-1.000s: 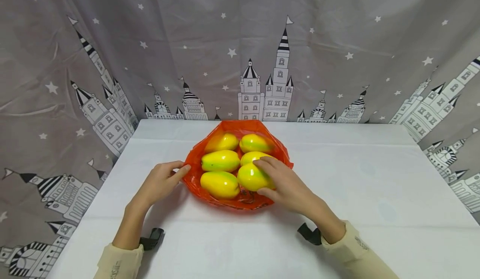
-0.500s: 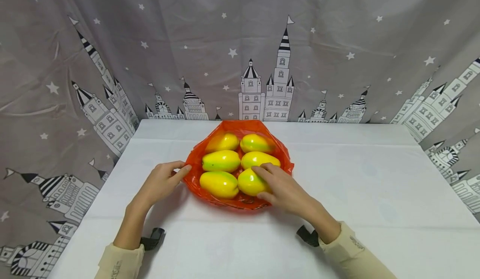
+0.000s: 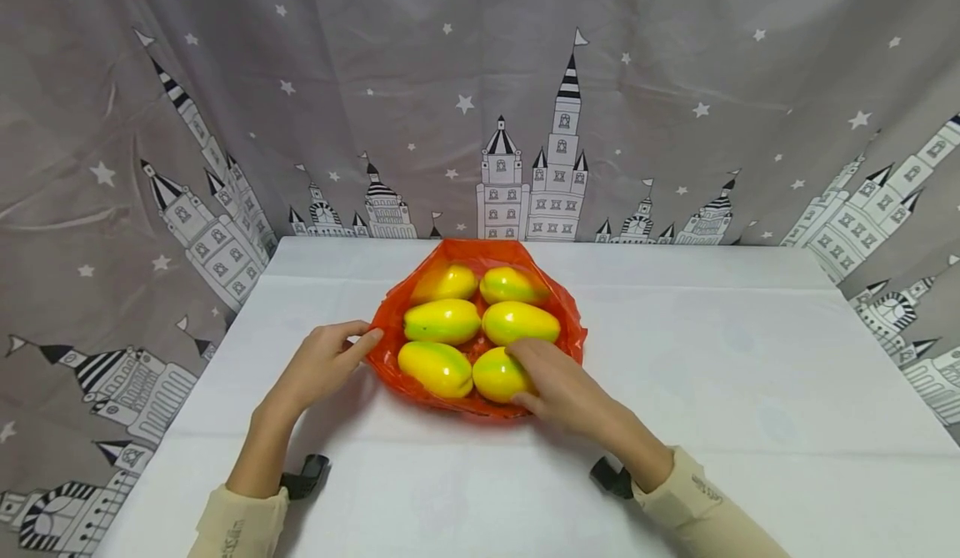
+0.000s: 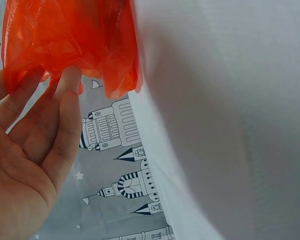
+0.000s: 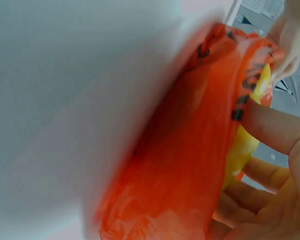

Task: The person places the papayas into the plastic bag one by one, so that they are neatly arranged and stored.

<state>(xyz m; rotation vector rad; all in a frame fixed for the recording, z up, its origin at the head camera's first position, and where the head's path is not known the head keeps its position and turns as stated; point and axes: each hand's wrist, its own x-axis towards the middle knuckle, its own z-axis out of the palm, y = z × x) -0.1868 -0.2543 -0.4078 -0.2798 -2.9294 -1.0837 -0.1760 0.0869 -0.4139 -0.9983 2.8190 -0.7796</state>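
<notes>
A red plastic bag (image 3: 392, 308) lies spread open on the table, with several glossy yellow-green mangoes (image 3: 442, 322) in rows inside it. My left hand (image 3: 324, 361) pinches the bag's left rim between thumb and fingers; in the left wrist view the fingertips touch the thin red plastic (image 4: 70, 40). At the front right of the bag, my right hand (image 3: 567, 389) holds a mango (image 3: 497, 374), thumb on the near side and fingers over the top. That mango's right end is hidden by the hand. Black printing shows on the bag's near edge (image 5: 240, 100) in the right wrist view.
A white cloth covers the table (image 3: 750, 358) around the bag. Behind and at the sides hangs a grey curtain (image 3: 420, 82) printed with castles and stars. Black wrist cameras (image 3: 305, 476) sit below both wrists.
My right hand has lowered the mango into the front right of the bag and shifted slightly left and nearer. The mango behind it is now fully uncovered. My left hand stays on the rim.
</notes>
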